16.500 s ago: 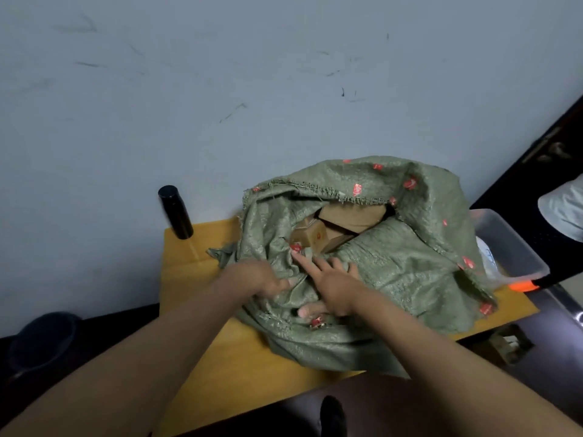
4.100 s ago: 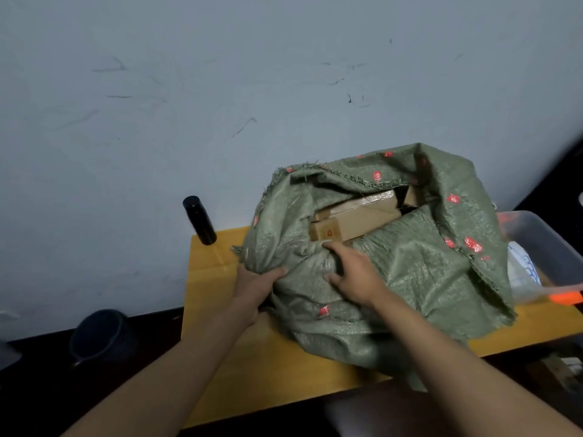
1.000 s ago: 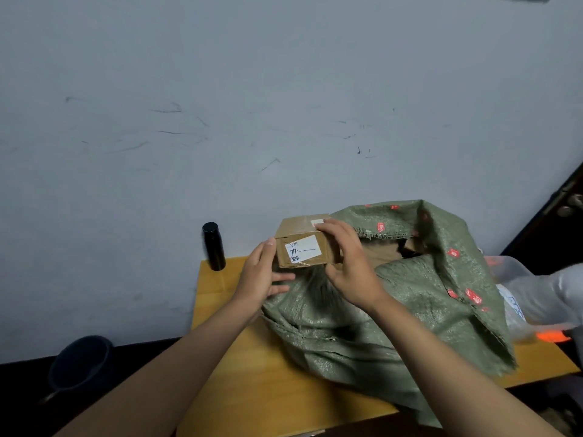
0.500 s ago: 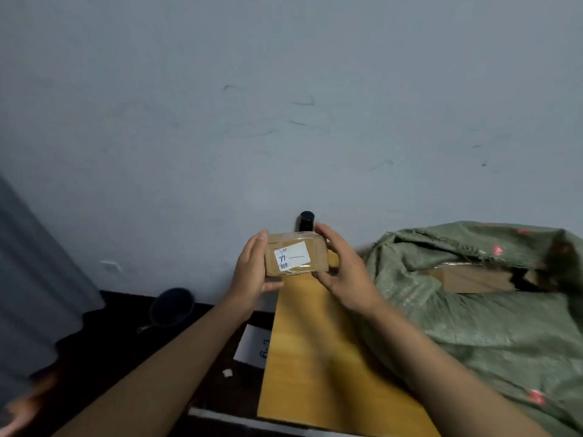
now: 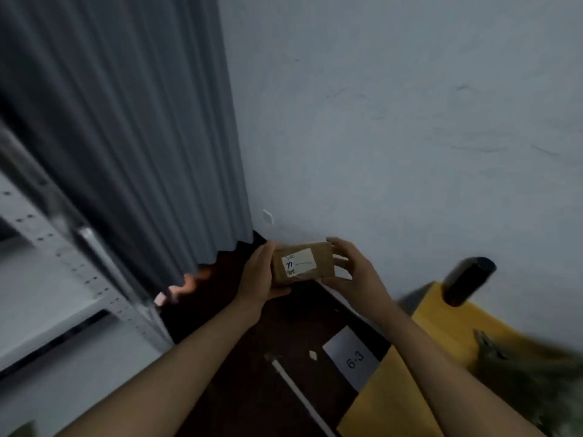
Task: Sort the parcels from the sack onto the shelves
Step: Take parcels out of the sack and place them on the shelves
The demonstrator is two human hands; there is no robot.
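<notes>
A small brown cardboard parcel (image 5: 321,260) with a white label marked "77" is held in the air between both hands. My left hand (image 5: 258,275) grips its left end, thumb underneath. My right hand (image 5: 353,269) grips its right end with curled fingers. The green woven sack (image 5: 530,380) lies blurred at the lower right on the yellow table (image 5: 441,335). A grey metal shelf (image 5: 56,257) with a perforated upright stands at the left.
A grey pleated curtain (image 5: 126,121) hangs behind the shelf, next to the pale wall. A black bottle (image 5: 467,279) stands on the table's far corner. On the dark floor lie a white sheet marked "6-3" (image 5: 353,361) and a thin white rod (image 5: 299,398).
The view has swung left, away from the sack, bringing the curtain and metal shelf into sight. Both hands carried the parcel leftward, off the table and over the floor.
</notes>
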